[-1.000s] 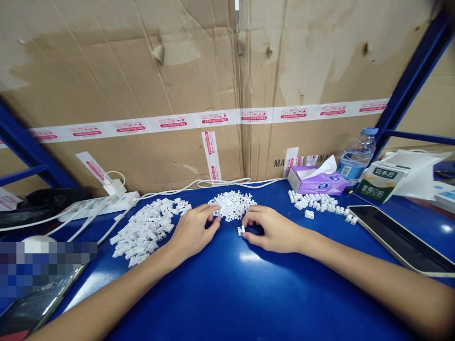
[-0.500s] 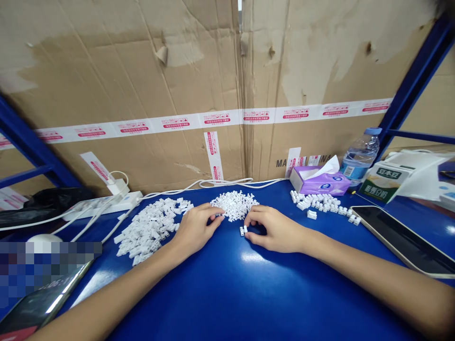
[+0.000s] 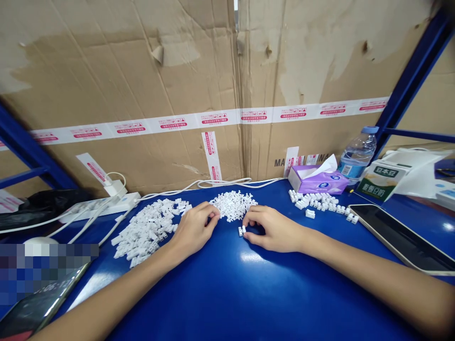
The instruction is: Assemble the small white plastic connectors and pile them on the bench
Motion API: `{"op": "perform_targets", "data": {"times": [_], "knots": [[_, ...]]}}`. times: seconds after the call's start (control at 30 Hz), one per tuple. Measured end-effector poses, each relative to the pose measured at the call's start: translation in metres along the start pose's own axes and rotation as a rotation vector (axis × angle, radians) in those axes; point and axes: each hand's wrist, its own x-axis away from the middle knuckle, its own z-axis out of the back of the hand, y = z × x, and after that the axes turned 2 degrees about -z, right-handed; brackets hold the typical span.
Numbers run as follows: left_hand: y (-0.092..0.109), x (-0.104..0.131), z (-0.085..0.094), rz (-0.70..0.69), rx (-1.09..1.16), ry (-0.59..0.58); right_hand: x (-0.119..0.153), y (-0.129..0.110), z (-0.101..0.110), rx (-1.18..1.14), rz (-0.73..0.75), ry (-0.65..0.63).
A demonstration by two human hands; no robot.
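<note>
R hand (image 3: 275,229) has its grip closed on a white clip (image 3: 241,231); bits (image 3: 232,203) lie just beyond. L hand (image 3: 194,227) is pinched beside them, contents unclear. Prob. a picking step; next move needs steady fingertips, approx. alignment.

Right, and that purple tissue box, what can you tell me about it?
The tissue box looks like thin card, purple with a paler end and blue logos on its front. A white tissue pokes up from its open top. It sits on the blue table, left of the bottle, with small white pieces just in front. Neither the left hand nor the right hand touches it.
</note>
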Motion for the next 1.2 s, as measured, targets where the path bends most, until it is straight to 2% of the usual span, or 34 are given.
{"op": "perform_targets", "data": {"times": [0.33,0.67,0.93,1.2], "knots": [[-0.002,0.000,-0.002,-0.040,0.018,0.012,0.000,0.002,-0.001,0.014,-0.002,-0.012],[0.004,0.002,0.000,-0.148,0.071,0.133,0.000,0.002,-0.001,0.010,0.001,-0.008],[0.030,0.011,-0.001,-0.132,0.341,0.050,0.000,0.001,0.000,0.015,0.008,-0.005],[0.031,0.012,-0.001,-0.152,0.345,-0.063,0.003,-0.006,-0.003,-0.005,-0.019,-0.017]]}}
